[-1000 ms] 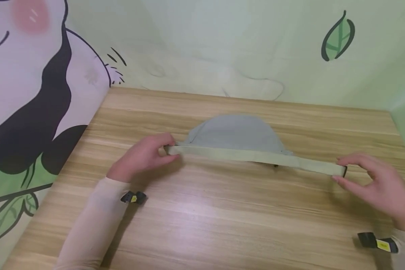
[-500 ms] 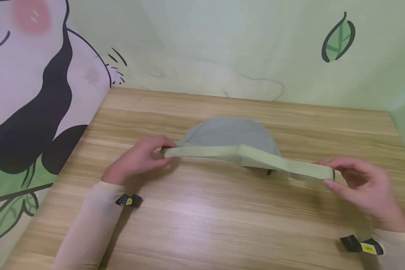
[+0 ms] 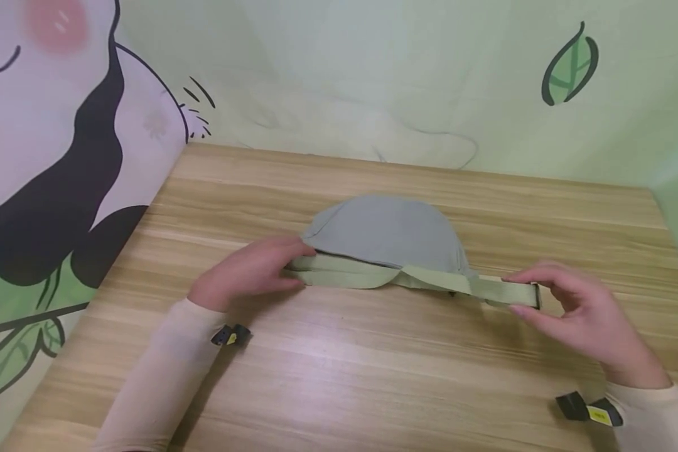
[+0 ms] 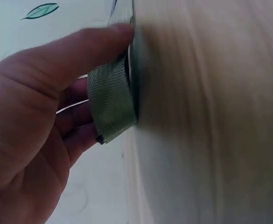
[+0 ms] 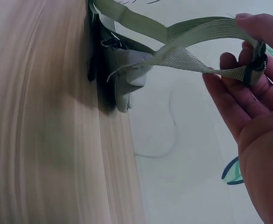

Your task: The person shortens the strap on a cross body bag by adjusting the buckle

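A grey half-moon waist bag [image 3: 390, 229] lies on the wooden table in the head view, its curved side toward the wall. Along its near edge runs a pale green webbing strap [image 3: 344, 277], folded back on itself and twisted near the middle. At the strap's left fold, my left hand [image 3: 251, 271] holds the webbing between thumb and fingers; the left wrist view shows this loop [image 4: 112, 100] close up. My right hand [image 3: 579, 314] pinches the strap's right end, where a dark buckle [image 5: 257, 63] sits. In the right wrist view that end is held off the tabletop.
The wooden table [image 3: 328, 383] reaches back to a pale green wall [image 3: 328, 81] with a painted leaf. A large panda picture [image 3: 147, 113] covers the wall at the left. Each wrist wears a small black device with a yellow label.
My right hand has moved left with its strap end, bringing the hands closer together. The taut strap has gone slack, twisted and lowered toward the table. My left hand has shifted slightly.
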### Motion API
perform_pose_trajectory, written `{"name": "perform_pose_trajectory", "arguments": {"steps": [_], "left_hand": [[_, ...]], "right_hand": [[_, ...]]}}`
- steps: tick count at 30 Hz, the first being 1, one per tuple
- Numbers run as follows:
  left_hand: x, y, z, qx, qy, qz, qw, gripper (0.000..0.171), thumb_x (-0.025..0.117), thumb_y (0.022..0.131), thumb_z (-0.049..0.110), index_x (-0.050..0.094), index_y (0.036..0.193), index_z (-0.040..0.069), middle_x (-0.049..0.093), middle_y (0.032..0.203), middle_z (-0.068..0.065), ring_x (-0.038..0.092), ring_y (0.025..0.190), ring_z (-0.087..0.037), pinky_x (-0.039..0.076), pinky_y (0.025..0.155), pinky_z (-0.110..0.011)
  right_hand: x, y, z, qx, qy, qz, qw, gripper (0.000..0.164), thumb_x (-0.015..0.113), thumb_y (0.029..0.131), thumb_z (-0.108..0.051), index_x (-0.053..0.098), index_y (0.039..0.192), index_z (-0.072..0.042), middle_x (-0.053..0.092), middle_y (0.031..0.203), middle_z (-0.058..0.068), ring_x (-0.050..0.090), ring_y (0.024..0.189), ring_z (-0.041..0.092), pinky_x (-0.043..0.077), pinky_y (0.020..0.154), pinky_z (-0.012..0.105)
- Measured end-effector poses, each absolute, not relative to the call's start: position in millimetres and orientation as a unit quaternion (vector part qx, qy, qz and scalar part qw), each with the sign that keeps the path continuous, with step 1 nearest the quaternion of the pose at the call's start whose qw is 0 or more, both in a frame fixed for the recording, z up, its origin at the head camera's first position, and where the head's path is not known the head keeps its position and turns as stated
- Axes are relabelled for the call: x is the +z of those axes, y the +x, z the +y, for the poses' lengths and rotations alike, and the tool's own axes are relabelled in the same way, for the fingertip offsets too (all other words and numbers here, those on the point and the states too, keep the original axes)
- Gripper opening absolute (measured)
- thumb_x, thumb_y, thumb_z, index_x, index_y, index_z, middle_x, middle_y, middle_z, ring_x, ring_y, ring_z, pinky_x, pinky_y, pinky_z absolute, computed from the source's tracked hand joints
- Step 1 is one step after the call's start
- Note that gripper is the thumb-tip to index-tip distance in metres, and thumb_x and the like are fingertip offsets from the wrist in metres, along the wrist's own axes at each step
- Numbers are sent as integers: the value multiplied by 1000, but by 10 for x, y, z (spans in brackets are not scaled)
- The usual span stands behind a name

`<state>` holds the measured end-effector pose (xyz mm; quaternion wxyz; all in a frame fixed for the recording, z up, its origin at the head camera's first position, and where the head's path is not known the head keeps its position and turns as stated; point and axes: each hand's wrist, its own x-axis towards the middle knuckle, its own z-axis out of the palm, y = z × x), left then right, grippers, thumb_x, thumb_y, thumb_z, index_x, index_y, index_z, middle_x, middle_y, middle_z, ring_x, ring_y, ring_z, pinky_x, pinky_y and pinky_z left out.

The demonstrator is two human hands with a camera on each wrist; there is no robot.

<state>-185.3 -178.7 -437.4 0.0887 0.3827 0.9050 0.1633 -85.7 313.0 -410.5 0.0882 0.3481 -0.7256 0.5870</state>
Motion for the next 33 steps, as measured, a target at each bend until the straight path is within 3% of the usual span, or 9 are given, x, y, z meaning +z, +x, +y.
{"name": "perform_pose_trajectory", "arguments": {"steps": [5, 8, 12, 14, 19, 24, 27, 31, 33], "left_hand": [[-4384, -1865, -1875, 170, 351, 915, 100, 47, 85, 94, 24, 70, 135, 8, 74, 129, -5, 70, 120, -23, 58, 107, -45], [-4386, -1867, -1982, 181, 329, 922, 98, 44, 87, 93, 28, 71, 130, 11, 75, 125, -2, 70, 115, -19, 59, 104, -44], [-4369, -1881, -2048, 194, 332, 919, 92, 35, 87, 93, 29, 69, 120, 16, 74, 112, 4, 67, 98, -13, 60, 91, -38], [-4347, -1893, -2035, 198, 337, 916, 86, 28, 84, 96, 27, 67, 115, 18, 71, 106, 7, 63, 90, -12, 58, 83, -34], [-4261, -1963, -1933, 224, 335, 913, 64, 17, 80, 98, 13, 65, 106, 17, 70, 100, 5, 61, 87, -15, 55, 78, -32], [-4189, -2059, -1812, 268, 344, 898, 62, 19, 81, 94, 6, 65, 104, 12, 73, 103, -1, 65, 94, -18, 59, 86, -39], [-4200, -2095, -1769, 298, 352, 885, 63, 19, 80, 94, 5, 65, 103, 13, 72, 104, -1, 64, 96, -19, 59, 88, -42], [-4223, -2134, -1735, 335, 360, 868, 68, 20, 79, 93, 3, 65, 102, 14, 72, 105, -1, 64, 99, -19, 59, 92, -46], [-4217, -2143, -1725, 351, 356, 863, 74, 21, 79, 92, 2, 65, 102, 15, 72, 106, -1, 64, 100, -20, 59, 93, -47]], "right_hand": [[-4030, -818, 3248, 431, 307, -840, 115, 59, 87, 61, 26, 76, 111, -2, 75, 115, -14, 67, 106, -2, 50, 96, 7], [-4032, -822, 3361, 363, 294, -874, 135, 62, 91, 57, 21, 78, 110, -9, 71, 115, -26, 64, 109, -11, 47, 97, 4], [-4092, -868, 3509, 343, 304, -874, 161, 40, 96, 75, -1, 78, 110, -5, 67, 120, -30, 62, 114, -16, 45, 100, 3], [-4121, -892, 3563, 339, 302, -874, 171, 32, 93, 88, -23, 79, 110, -4, 66, 120, -32, 60, 114, -18, 44, 101, 2], [-4152, -927, 3642, 315, 285, -882, 204, 64, 67, 98, -65, 77, 105, -1, 66, 110, -27, 57, 109, -22, 41, 99, -1], [-4098, -928, 3718, 251, 264, -900, 238, 77, 56, 100, -73, 75, 101, 2, 74, 92, 0, 47, 108, -28, 37, 95, -2], [-4057, -917, 3755, 198, 250, -917, 238, 81, 48, 101, -76, 74, 101, 0, 75, 88, 10, 55, 98, -17, 40, 88, 3], [-4020, -885, 3774, 141, 248, -929, 237, 83, 39, 103, -78, 75, 99, -3, 75, 84, 7, 65, 76, 18, 47, 70, 20], [-4001, -868, 3775, 122, 250, -930, 239, 84, 37, 104, -77, 75, 97, -2, 74, 81, 6, 65, 69, 26, 46, 62, 28]]}}
